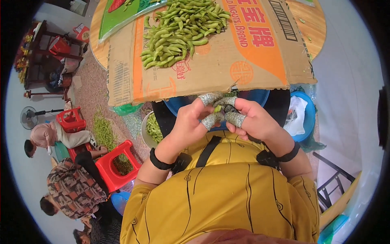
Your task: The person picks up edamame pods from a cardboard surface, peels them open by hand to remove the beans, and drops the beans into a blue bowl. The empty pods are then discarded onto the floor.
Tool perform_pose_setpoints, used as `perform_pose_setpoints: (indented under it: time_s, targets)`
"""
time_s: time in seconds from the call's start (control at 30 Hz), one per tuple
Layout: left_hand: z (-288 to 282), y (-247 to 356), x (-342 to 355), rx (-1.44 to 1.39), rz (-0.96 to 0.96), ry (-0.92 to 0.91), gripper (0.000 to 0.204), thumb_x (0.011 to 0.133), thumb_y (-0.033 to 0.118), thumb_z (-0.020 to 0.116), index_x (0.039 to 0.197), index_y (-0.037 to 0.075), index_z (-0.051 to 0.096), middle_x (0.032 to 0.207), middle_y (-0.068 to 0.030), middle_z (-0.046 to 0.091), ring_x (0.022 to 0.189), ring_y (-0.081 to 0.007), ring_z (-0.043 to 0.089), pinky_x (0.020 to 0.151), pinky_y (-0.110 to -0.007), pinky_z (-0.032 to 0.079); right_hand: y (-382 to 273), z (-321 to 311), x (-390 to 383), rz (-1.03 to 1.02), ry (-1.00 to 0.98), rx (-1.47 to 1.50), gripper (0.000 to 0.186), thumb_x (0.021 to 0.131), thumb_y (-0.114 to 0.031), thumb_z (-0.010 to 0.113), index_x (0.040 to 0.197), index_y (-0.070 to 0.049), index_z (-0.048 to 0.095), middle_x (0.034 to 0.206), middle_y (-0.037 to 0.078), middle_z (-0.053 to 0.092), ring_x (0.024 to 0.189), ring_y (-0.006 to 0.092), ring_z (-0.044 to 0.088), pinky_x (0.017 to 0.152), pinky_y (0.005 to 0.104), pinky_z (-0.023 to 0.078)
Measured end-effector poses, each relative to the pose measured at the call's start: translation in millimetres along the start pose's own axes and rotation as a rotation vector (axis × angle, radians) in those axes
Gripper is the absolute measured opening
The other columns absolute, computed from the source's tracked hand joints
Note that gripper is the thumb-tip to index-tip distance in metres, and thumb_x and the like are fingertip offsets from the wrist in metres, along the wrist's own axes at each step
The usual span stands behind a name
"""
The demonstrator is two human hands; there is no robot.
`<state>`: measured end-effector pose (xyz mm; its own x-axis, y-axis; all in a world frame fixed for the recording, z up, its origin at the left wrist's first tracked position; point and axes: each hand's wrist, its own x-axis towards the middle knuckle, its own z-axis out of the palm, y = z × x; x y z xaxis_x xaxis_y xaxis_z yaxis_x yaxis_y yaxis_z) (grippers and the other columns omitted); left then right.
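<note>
My left hand (191, 122) and my right hand (254, 121), grey wraps on several fingers, meet just below the cardboard's front edge. Their fingertips close round a green soybean pod (218, 109); exactly how each grips it is partly hidden. Beneath them sits a blue tub (174, 105), its contents mostly covered. Above lies the flattened cardboard (260, 65) with a pile of green pods (178, 36) on it.
A bowl of pods (154, 130) is left of the tub; a blue basin (304, 117) with white material is right. Red stools (118, 164), a fan (29, 118) and several seated people (77, 187) are at left. A folded black frame (335, 179) is at right.
</note>
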<state>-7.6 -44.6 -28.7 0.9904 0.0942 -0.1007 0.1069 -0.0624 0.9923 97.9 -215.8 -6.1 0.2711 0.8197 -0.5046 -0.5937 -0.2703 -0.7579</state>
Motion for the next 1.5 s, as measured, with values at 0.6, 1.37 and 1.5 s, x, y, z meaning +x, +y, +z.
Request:
perform_pose_setpoints:
  time_s: [0.6, 1.37, 1.5]
  targets:
    - [3.0, -12.2, -0.9, -0.432, -0.291, -0.091, 0.043, 0.090, -0.004, 0.045, 0.132, 0.005, 0.042, 0.102, -0.0046, 0.058, 0.077, -0.0096, 0.055, 0.067, -0.023, 0.047, 26.8, -11.3, 6.8, -0.065, 0.102, -0.080, 0.022, 0.087, -0.007, 0.051, 0.108, -0.006, 0.054, 0.074, 0.001, 0.056, 0.048, 0.0046, 0.045, 0.042, 0.0194, 0.037]
    - [-2.3, 0.4, -10.6, -0.326, -0.141, -0.033, 0.041, 0.087, -0.006, 0.050, 0.127, 0.001, 0.041, 0.090, -0.0112, 0.064, 0.065, -0.0152, 0.064, 0.059, -0.024, 0.053, 13.3, -2.6, 9.4, -0.038, 0.135, -0.134, 0.017, 0.088, -0.014, 0.063, 0.101, -0.004, 0.062, 0.071, -0.003, 0.059, 0.051, 0.0025, 0.046, 0.045, 0.0193, 0.035]
    - [-8.2, 0.3, -7.2, -1.112, -0.266, -0.307, 0.055, 0.085, 0.007, 0.063, 0.133, 0.002, 0.036, 0.083, -0.0144, 0.065, 0.054, -0.0188, 0.061, 0.053, -0.026, 0.050, 8.1, 8.7, 5.7, -0.209, -0.102, 0.136, 0.017, 0.089, -0.014, 0.061, 0.102, -0.004, 0.061, 0.070, -0.002, 0.058, 0.052, 0.0031, 0.047, 0.046, 0.0189, 0.036]
